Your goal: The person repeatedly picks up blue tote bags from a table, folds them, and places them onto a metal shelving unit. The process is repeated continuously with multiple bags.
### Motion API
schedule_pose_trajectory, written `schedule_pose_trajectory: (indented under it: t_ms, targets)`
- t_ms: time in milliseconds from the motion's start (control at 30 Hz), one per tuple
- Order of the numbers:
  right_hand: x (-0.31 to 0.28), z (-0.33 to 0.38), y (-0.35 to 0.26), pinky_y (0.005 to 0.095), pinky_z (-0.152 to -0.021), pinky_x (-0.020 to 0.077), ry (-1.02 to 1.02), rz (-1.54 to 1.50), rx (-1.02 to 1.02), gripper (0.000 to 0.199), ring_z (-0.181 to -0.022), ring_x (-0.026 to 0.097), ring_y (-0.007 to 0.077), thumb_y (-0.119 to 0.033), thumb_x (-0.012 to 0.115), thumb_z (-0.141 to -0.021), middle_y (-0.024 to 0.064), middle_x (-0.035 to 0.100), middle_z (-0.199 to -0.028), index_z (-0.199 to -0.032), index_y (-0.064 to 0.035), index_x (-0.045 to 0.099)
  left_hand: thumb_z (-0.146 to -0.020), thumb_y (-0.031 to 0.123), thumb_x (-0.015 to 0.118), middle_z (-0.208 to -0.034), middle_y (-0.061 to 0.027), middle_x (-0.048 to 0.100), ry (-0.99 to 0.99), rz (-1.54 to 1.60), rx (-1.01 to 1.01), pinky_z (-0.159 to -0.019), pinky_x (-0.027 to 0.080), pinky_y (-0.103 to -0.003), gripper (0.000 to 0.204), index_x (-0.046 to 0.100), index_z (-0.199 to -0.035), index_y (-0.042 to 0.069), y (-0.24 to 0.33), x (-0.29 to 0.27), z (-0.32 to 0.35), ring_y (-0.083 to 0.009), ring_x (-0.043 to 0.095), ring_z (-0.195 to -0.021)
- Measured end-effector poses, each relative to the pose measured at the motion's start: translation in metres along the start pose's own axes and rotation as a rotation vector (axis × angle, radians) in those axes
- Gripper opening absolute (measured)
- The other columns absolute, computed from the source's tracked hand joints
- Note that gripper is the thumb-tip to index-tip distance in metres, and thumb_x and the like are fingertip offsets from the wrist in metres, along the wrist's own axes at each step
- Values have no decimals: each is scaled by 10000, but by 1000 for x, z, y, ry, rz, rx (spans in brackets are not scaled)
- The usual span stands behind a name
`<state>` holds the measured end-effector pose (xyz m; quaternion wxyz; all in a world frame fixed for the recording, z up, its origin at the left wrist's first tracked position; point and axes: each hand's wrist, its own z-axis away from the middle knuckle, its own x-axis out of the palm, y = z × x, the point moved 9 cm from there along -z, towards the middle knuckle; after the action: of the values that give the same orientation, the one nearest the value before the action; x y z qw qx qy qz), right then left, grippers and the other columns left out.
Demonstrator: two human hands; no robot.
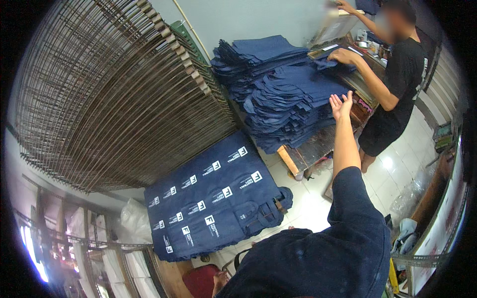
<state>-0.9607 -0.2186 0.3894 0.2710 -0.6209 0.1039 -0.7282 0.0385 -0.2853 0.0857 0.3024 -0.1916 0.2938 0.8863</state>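
Note:
My right hand [341, 106] is stretched forward, palm up and fingers spread, with nothing in it. It is nearest to a tall stack of navy cut fabric pieces [293, 94] on a low wooden table [318, 151]; whether it touches the cloth I cannot tell. My left hand [219, 282] shows only as a bit of skin at the lower edge, beside a dark red seat [201, 279], and its fingers cannot be made out. Across the table, a co-worker in black [405, 74] has one hand at a raised framed screen [334, 27] and the other over the navy cloth.
At the left rises a large metal drying rack [124, 94] with many wire shelves. Below it lies a pile of navy fabric printed with white marks [198, 208]. Clear plastic bags [134, 218] sit beside the pile. White floor tiles [308, 198] show between pile and table.

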Motion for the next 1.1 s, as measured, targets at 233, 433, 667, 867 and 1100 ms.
schedule_pose_trajectory:
  t_ms: [233,433,667,867,1100]
  targets:
    - [-8,-22,17,539,-997,362,51,-50,109,1102,-1250,386,394,-579,697,-704,288,260,-1396,-1413,-83,14,-826,215,680,-688,-105,599,105,184,-9,-510,475,-342,373,556,-1076,-31,-2,11,30,-196,617,-620]
    - [4,-66,15,314,-624,562,250,821,-27,878,-931,607,274,-23,775,-641,208,492,-1199,-1350,7,259,-822,240,690,-692,-122,618,18,-77,-34,-502,480,-334,377,570,-1071,-17,-5,25,34,-198,628,-615]
    - [-28,-65,17,378,-626,440,408,602,57,601,-820,584,264,121,670,-599,143,577,-1036,-1158,55,459,-807,237,685,-804,-144,646,-416,1283,177,-582,502,-335,433,562,-1131,-22,-9,42,-19,-221,644,-690]
    - [-59,-114,-34,418,-667,477,321,459,10,339,-799,559,238,99,603,-683,93,549,-919,-984,-52,562,-796,196,672,-818,-113,642,-140,273,446,-672,490,-298,435,546,-1145,-31,28,46,-45,-205,631,-732]
    - [192,95,-110,371,-690,458,-411,745,-226,496,-802,546,157,-128,495,-747,48,575,-925,-1241,-109,527,-847,165,648,-826,-29,594,-62,251,513,-634,445,-215,313,550,-1120,49,228,59,93,-118,577,-743]
